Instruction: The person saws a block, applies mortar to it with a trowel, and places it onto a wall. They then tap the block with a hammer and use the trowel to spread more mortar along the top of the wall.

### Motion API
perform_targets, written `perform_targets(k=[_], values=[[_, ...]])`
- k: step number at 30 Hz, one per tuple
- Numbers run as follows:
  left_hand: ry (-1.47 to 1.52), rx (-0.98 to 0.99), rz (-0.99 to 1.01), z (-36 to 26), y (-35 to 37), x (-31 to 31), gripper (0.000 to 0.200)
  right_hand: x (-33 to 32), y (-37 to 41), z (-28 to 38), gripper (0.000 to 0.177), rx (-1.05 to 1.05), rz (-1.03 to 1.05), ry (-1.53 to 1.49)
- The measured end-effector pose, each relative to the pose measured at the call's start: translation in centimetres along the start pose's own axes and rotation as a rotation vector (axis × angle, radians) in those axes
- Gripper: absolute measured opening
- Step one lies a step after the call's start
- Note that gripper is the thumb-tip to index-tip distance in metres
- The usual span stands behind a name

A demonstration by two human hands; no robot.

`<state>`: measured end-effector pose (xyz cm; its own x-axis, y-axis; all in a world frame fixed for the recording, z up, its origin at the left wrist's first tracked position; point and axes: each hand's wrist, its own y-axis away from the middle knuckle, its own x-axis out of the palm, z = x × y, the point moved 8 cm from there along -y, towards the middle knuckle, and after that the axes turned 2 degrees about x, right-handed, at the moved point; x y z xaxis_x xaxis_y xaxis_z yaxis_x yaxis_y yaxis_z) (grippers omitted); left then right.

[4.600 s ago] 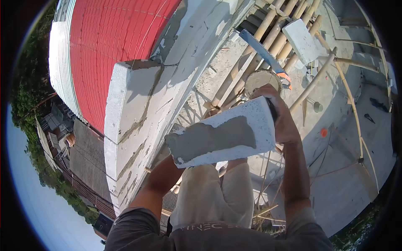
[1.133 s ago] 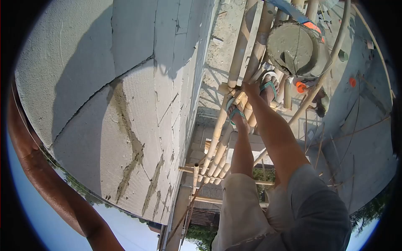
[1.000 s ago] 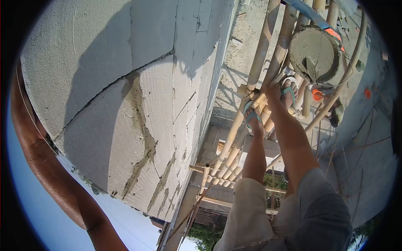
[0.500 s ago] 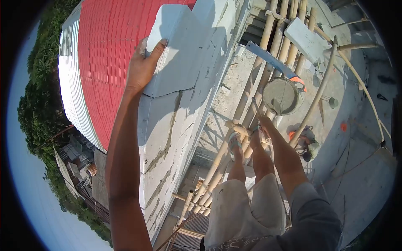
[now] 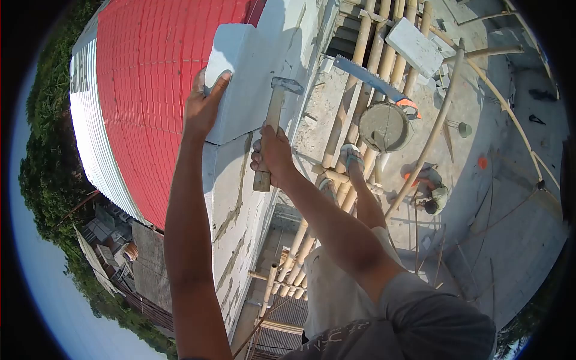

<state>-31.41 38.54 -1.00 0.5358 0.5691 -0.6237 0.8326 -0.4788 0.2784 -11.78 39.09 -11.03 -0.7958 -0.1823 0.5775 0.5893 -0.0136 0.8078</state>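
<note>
A pale lightweight concrete block (image 5: 235,87) lies on top of the block wall (image 5: 231,174), at its upper end in this view. My left hand (image 5: 204,108) grips the block's outer edge, thumb over the top and fingers round the far side. In my right hand (image 5: 273,156) is a hammer (image 5: 276,111), its handle wrapped by my fingers. The hammer's head (image 5: 287,85) overlaps the block's inner side, and its handle end points back toward me. Grey mortar fills the joints along the wall top.
Bamboo scaffold poles (image 5: 354,84) run beside the wall under my feet. On them stand a bucket of mortar (image 5: 384,123), a handsaw (image 5: 369,77) and another block (image 5: 415,47). A person (image 5: 432,189) crouches far below. A red roof (image 5: 144,78) lies beyond the wall.
My right hand has come up from low by the scaffold to the wall, bringing the hammer beside the block. My left hand stays on the block; the whole view has shifted slightly.
</note>
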Motion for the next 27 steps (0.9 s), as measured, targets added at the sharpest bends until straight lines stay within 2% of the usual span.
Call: perform_targets(k=[2,5,7,8,10,13,16,18,22,24,27], values=[[-0.022,-0.018,-0.014,0.4,0.0,0.0,0.081,2.1,-0.4,0.3,0.023,0.026,0.027,-0.005],[-0.052,-0.033,-0.025,0.2,0.2,-0.2,0.078,2.4,-0.1,0.6,0.023,0.032,-0.035,-0.049],[-0.062,-0.032,-0.019,-0.3,0.5,-0.3,0.078,1.6,-0.1,1.1,0.023,-0.035,-0.141,-0.097],[-0.047,0.003,-0.033,-0.9,0.6,-0.4,0.077,1.4,-0.3,1.4,0.023,-0.035,-0.143,-0.093],[-0.033,0.029,-0.04,-0.9,0.6,-0.3,0.077,1.5,-0.3,0.7,0.023,0.102,-0.04,0.047],[0.015,0.035,-0.035,-0.5,0.1,-0.3,0.076,1.0,0.2,1.3,0.022,0.032,-0.097,0.022],[0.077,-0.014,-0.001,0.0,0.6,0.1,0.075,1.3,0.1,0.7,0.021,0.123,-0.039,0.059],[0.052,0.087,-0.023,-0.4,0.1,-0.3,0.073,1.0,0.0,0.8,0.021,0.116,-0.058,0.064],[0.079,0.023,-0.01,-0.5,0.4,-0.2,0.072,0.7,0.4,0.5,0.022,0.086,-0.076,0.031],[0.156,0.059,0.026,-0.9,0.2,0.0,0.07,0.2,0.2,0.8,0.021,0.114,-0.053,0.075],[0.1,0.09,0.032,-1.1,0.0,-0.2,0.075,-0.5,0.4,0.4,0.021,0.137,-0.071,0.138]])
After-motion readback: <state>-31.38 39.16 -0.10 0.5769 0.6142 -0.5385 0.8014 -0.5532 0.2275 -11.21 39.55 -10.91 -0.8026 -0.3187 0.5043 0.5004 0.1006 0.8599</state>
